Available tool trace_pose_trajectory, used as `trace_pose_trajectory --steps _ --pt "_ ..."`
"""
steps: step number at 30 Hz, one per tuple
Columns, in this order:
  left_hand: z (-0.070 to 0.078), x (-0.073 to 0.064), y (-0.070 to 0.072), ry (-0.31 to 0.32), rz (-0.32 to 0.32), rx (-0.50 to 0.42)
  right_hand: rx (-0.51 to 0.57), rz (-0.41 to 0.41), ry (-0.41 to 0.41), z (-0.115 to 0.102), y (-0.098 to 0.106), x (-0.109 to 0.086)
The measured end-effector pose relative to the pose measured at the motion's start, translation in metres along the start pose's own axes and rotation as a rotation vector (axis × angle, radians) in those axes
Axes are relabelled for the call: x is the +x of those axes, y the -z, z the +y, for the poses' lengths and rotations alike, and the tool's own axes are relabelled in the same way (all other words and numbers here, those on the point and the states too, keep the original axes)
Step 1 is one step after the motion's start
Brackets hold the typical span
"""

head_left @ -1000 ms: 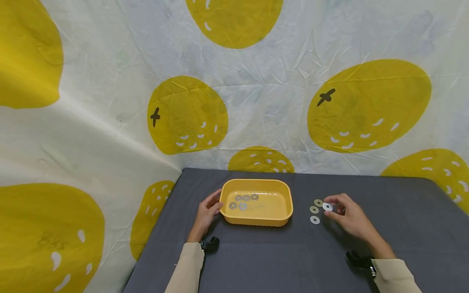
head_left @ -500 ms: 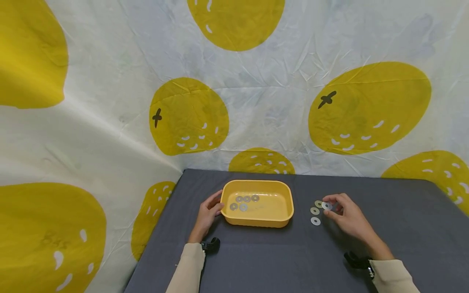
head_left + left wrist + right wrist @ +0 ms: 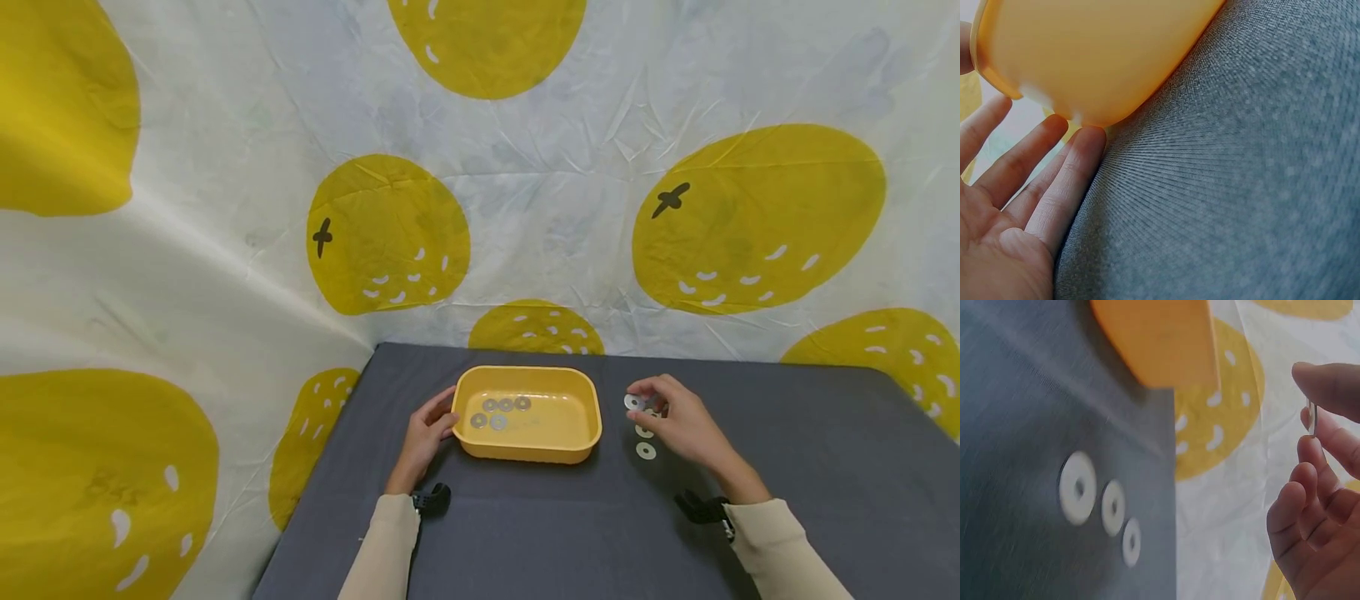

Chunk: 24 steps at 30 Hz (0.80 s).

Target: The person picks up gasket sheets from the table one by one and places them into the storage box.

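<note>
My left hand (image 3: 422,437) holds the left end of a shallow yellow plastic tray (image 3: 528,454), thumb at the rim. In the left wrist view its fingers (image 3: 1063,187) lie along the tray's outer wall. Several flat metal washers (image 3: 506,406) lie inside the tray, toward its left. To the right of the tray, my right hand (image 3: 686,421) pinches one washer (image 3: 633,402) between thumb and fingertips, above the table. That washer (image 3: 1313,419) appears edge-on in the right wrist view. Below it on the cloth lie three washers (image 3: 1077,489) in a row, partly hidden by the hand in the head view.
A dark grey cloth covers the table (image 3: 540,533). A white curtain (image 3: 547,225) printed with yellow fruit hangs behind the table and along its left side. Each wrist wears a black strap, such as the right strap (image 3: 701,507).
My right hand has lifted the washer and carried it left, toward the tray, over the washers on the cloth. The left hand and tray have stayed in place.
</note>
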<state>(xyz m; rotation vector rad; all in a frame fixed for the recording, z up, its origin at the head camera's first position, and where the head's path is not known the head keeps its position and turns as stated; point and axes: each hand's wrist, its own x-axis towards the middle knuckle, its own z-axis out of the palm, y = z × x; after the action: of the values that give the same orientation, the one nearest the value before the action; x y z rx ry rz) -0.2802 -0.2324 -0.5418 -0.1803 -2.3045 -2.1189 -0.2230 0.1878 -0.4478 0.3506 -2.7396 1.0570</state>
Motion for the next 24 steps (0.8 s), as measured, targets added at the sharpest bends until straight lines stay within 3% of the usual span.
trace_pose_trajectory --steps 16,24 --pt "0.001 0.002 0.000 0.017 0.012 0.008 0.061 -0.065 0.101 -0.040 -0.033 0.032" --pt "0.001 0.003 0.000 0.017 0.012 -0.007 0.091 -0.101 0.090 -0.051 -0.050 0.046"
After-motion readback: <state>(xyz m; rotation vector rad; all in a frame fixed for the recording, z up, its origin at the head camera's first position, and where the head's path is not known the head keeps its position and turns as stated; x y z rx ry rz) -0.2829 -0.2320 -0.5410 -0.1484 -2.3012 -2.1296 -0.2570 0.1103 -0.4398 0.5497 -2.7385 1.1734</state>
